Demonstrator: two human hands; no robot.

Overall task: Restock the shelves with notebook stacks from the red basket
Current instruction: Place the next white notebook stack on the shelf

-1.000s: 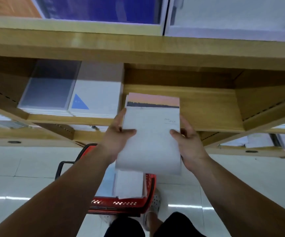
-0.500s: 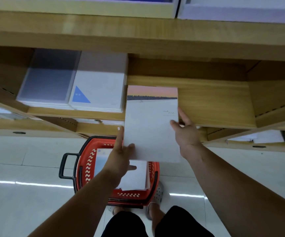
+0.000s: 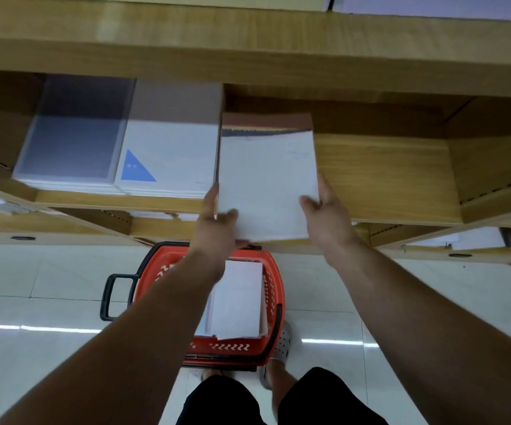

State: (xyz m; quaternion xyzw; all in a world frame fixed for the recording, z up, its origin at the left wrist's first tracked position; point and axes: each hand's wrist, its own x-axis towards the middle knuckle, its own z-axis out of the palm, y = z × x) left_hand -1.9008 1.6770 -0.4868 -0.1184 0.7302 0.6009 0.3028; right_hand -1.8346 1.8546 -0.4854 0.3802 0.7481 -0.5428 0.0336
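Left hand (image 3: 217,216) and right hand (image 3: 324,210) pinch the notebook stack (image 3: 266,179) by its sides, near end hanging off the shelf (image 3: 386,179); letting go now probably tips it off

You can read no text here; the white marks in the blue triangle (image 3: 137,168) are blurred. Faint print on your notebook stack (image 3: 268,179) is illegible too.

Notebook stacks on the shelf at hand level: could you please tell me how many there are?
3: a grey-covered stack at left, a blue-triangle stack beside it, and a brown-topped stack next, held by the left hand and right hand. More may be hidden leftward.
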